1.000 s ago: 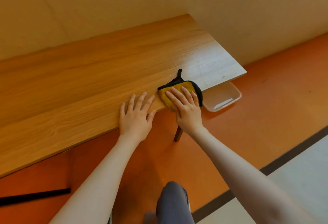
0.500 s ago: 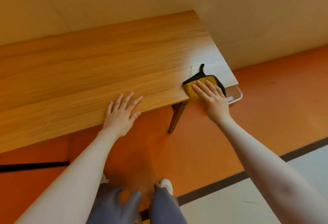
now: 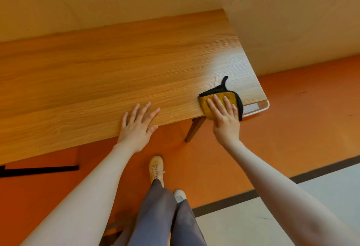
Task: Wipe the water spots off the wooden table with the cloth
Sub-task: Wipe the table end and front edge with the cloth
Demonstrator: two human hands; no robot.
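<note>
The cloth (image 3: 220, 99), yellow with black edging and a black hanging loop pointing toward the upper frame, lies right of frame centre on the wooden table (image 3: 97, 82), at the near edge close to the table's right corner. Its lower portion overhangs the table edge slightly. The right hand (image 3: 224, 117) lies directly on top of the cloth: four fingers extended and slightly spread, pressing flat on the yellow face, with the palm and wrist off the table edge toward the lower frame. The black edging shows above and to the right of the fingers. The left hand (image 3: 138, 127) rests palm-down on the bare table surface left of the cloth and well apart from it, fingers straight and fanned, holding nothing.

A pale glare patch covers the tabletop just above the cloth; water spots cannot be made out there. A wooden table leg (image 3: 193, 129) descends below the edge between the two hands. A white tray (image 3: 259, 107) projects from under the right corner. The floor (image 3: 292, 129) is orange. Grey trousers (image 3: 161, 216) and a tan shoe (image 3: 155, 168) occupy the lower centre.
</note>
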